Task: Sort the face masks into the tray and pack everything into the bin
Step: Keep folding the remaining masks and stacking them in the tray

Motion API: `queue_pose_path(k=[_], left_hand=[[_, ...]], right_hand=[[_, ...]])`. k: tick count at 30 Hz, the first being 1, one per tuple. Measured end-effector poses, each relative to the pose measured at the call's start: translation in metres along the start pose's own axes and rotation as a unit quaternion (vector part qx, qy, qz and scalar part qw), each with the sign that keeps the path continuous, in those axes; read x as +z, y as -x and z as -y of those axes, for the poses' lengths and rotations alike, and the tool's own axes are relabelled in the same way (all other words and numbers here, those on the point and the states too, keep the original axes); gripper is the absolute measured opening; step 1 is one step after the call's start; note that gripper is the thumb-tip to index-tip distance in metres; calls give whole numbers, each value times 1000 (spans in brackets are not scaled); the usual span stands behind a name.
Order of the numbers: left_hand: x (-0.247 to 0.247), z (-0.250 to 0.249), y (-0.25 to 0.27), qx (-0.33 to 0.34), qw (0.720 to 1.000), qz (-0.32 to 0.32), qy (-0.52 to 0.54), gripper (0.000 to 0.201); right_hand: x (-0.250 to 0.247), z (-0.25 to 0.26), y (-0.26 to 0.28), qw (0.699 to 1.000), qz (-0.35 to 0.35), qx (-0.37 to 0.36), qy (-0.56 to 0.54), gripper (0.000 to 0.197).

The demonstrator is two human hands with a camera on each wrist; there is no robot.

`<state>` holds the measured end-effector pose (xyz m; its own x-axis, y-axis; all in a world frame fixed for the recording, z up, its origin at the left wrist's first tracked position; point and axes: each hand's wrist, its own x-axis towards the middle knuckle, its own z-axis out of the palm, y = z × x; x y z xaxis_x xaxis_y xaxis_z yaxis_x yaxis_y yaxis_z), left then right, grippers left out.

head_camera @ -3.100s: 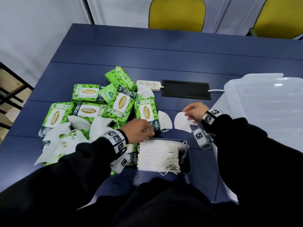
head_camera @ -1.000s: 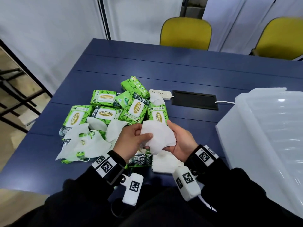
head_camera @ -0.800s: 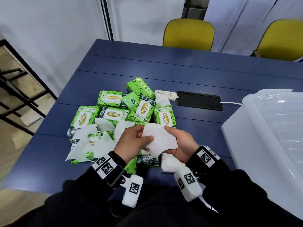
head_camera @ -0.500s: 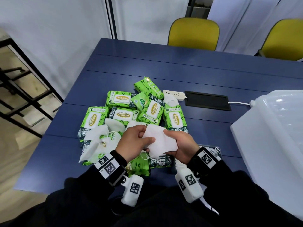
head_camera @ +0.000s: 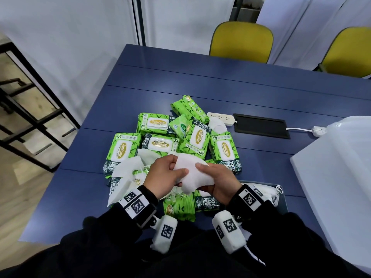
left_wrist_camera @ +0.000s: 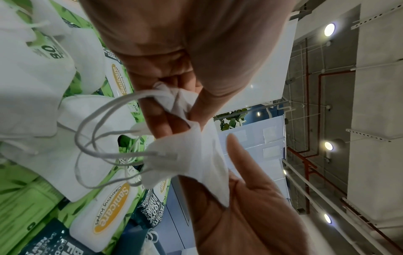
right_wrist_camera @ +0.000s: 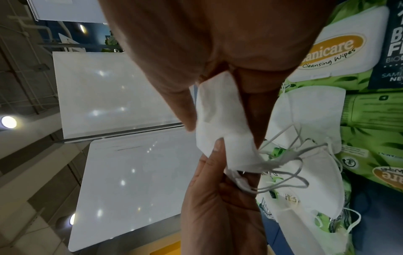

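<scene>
Both our hands, left hand (head_camera: pixel 164 176) and right hand (head_camera: pixel 217 180), have drifted nearer the wipes packs (head_camera: pixel 197 137), still pinching the soft white folded face mask (head_camera: pixel 191 174).

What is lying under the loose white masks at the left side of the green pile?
Under the loose white masks lie green wipe packs; dark printed ends and green corners stick out around them. How many packs lie there is hidden by the masks and the left hand.
</scene>
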<state>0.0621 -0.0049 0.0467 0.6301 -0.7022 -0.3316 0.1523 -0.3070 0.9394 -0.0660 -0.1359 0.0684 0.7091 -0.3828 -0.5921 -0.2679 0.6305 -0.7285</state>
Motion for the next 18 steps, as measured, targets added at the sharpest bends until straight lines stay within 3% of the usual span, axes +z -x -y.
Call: queue_pose_path(k=[2,4,7,10,12,15,18], left_hand=[[-5,2,-6,-10,1000,9,-14,23],[-16,3,-15,0,999,0,-54,38],[-37,-4,-29,67,990,-1,-126,48],[-44,-8,-41,99,973,113,-173,38],[-40,-5,-46,108,956,148,-228,20],[-34,1,-52,98,964,101,-226,8],[-29,11,-54,48,984,63,-162,22]], right_hand=[[0,-4,-5,999,-2,-22,30,15],[-1,-7,-9,996,-17,-45,73,16],[-4,-6,-15,985,-6,-66,160,20],[-8,-3,-20,977,34,-61,201,21],[-10,-2,-23,980,39,-53,190,19],[-14,-2,-31,990,-12,-46,133,12],[-28,-5,-38,988,-91,-65,106,20]])
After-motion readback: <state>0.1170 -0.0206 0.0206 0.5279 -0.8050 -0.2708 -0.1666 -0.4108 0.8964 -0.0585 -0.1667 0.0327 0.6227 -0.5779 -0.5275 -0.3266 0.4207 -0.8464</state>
